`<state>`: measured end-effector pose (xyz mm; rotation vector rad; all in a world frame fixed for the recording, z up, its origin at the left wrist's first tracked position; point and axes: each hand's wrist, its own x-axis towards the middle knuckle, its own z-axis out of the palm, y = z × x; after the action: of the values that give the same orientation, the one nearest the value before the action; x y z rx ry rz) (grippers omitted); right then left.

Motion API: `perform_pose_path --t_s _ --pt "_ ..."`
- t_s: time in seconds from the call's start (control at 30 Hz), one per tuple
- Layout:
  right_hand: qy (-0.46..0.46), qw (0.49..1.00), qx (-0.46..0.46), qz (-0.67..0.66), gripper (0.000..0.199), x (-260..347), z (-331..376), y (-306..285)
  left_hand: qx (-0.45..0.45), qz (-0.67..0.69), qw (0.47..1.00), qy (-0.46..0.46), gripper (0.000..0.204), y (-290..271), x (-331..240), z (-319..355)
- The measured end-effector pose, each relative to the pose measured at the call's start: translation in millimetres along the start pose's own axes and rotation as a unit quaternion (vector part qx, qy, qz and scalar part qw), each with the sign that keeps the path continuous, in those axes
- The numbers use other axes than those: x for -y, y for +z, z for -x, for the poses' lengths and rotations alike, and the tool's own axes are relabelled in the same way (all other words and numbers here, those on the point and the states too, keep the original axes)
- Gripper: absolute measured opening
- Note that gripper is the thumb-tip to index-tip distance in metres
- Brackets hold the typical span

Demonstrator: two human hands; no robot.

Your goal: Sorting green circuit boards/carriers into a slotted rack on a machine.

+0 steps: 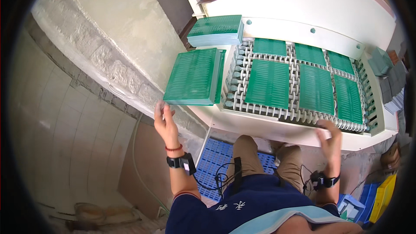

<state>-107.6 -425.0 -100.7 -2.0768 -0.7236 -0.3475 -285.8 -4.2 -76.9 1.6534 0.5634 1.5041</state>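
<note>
six green boards point(267, 84) lie flat on the rollers point(294, 84), in a near row of three and a far row of three, with gaps between them. two more lots stand at the left end of the machine: a near stack point(190, 76) and, behind it, a far stack point(216, 26).

handling, as judged: each board appears thin and stiff, light alone but weighty by the stack. the faces look smooth and may slip, and the ribbed pattern may mark. you would do best to take a board by opposite edges, keeping your fingertips off the face; corners look the likeliest to chip.

position: your left grip point(165, 123) is at the near left corner of the near stack, fingers up and spread, nothing in it; contact with the corner cannot be confirmed. your right grip point(330, 138) is blurred over the front rail point(260, 120), just on your side of the near row's right-hand boards. its fingers are bent and parted from the thumb, with nothing visible between them.
</note>
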Motion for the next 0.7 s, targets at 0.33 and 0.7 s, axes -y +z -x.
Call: perform_pose_path --t_s 0.33,0.7 --pt "-0.137 0.936 0.228 -0.231 0.022 102.6 -75.3 114.8 0.023 -0.347 0.936 0.045 0.04 7.1 -13.3 -23.6" --pt "-0.028 0.962 0.231 -0.144 0.045 167.6 -133.3 197.5 0.037 -0.386 0.919 0.069 0.036 6.4 -21.1 -24.1"
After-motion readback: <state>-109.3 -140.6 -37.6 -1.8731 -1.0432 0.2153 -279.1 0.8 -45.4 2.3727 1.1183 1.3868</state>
